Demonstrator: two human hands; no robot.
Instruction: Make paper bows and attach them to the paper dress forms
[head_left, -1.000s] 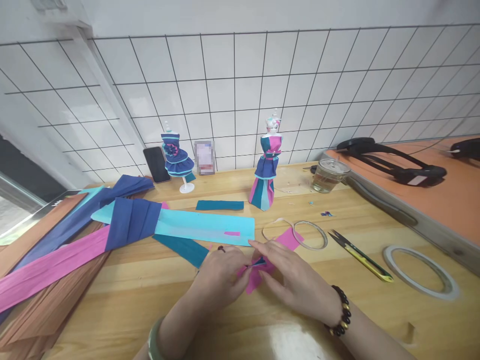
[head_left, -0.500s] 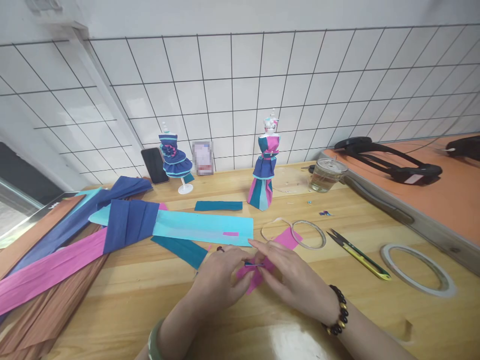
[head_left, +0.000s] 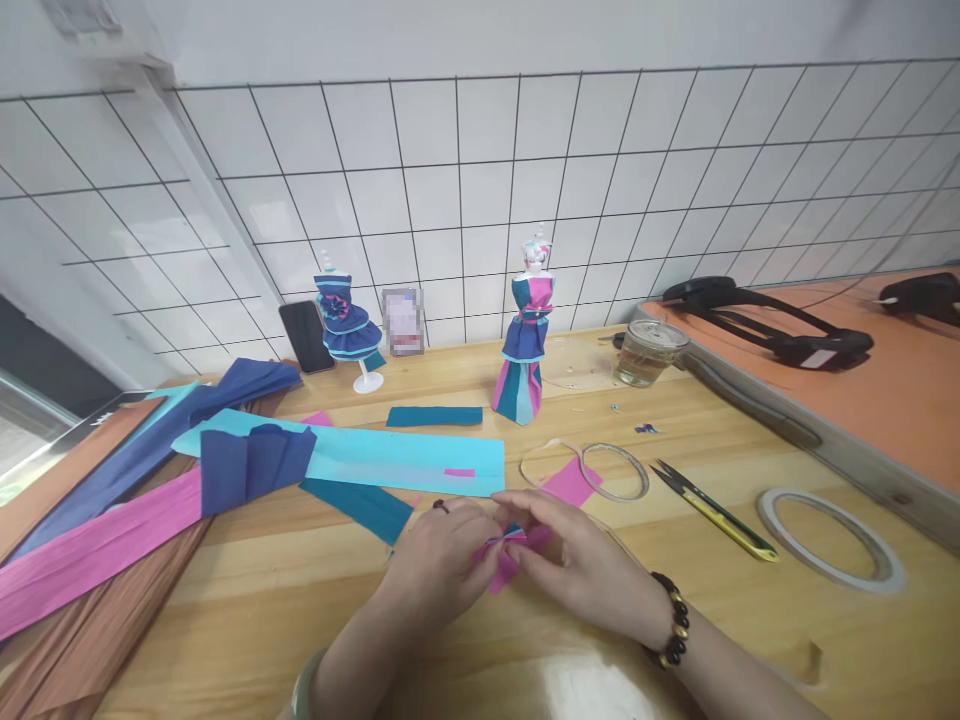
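The small folded scrap (head_left: 515,535) sits between both hands, its long axis seemingly left to right, neither hand nearer; fingers of left hand (head_left: 448,555) and right hand (head_left: 589,555) are nearly closed, pinching it over a pink strip (head_left: 503,575). Counted: two dressed forms (head_left: 349,325) (head_left: 526,340), two tape rolls (head_left: 894,577), one pair of snips (head_left: 721,520), one glass (head_left: 649,352).

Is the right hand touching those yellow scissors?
Apart. The head view shows the right hand over to one side of the yellow scissors, with wooden table showing plainly between them.
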